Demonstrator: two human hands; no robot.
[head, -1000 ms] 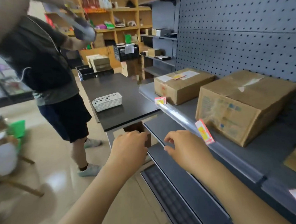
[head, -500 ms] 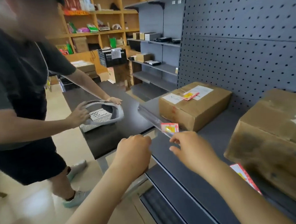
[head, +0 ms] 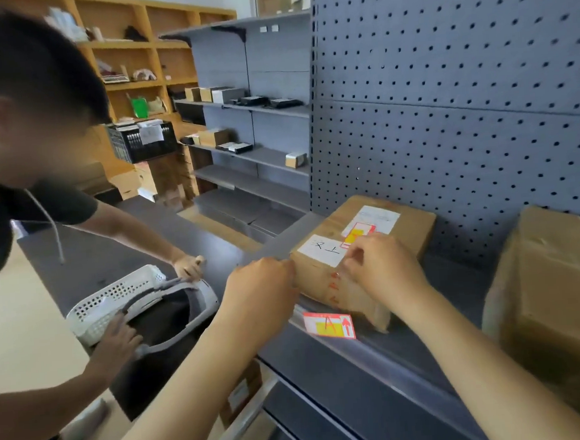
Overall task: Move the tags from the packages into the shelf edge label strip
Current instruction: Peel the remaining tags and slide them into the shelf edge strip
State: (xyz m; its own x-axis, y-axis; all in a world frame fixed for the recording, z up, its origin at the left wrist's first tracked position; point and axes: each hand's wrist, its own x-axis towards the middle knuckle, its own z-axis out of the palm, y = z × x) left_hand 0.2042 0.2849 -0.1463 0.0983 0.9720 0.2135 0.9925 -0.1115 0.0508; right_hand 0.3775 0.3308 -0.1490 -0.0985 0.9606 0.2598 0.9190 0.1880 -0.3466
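Observation:
A cardboard package (head: 409,225) sits on the grey shelf with white labels on top and a red-and-yellow tag (head: 356,232) lying on it. My right hand (head: 381,268) rests on the package's near top edge, its fingertips at the tag's lower end; whether it grips the tag is hidden. At the package's left corner my left hand (head: 262,290) has its fingers curled. Another red-and-yellow tag (head: 328,325) sits in the clear label strip (head: 376,347) along the shelf's front edge.
A second cardboard box (head: 555,304) stands on the shelf at the right. Another person (head: 33,203) leans in at the left, handling a white basket (head: 112,301) and a grey-rimmed bin (head: 172,317) on the dark table (head: 129,244). Pegboard (head: 461,87) backs the shelf.
The view has swung left and closer to the far package. Both my hands rose from the label strip to the package's top. The other person bent lower over the basket.

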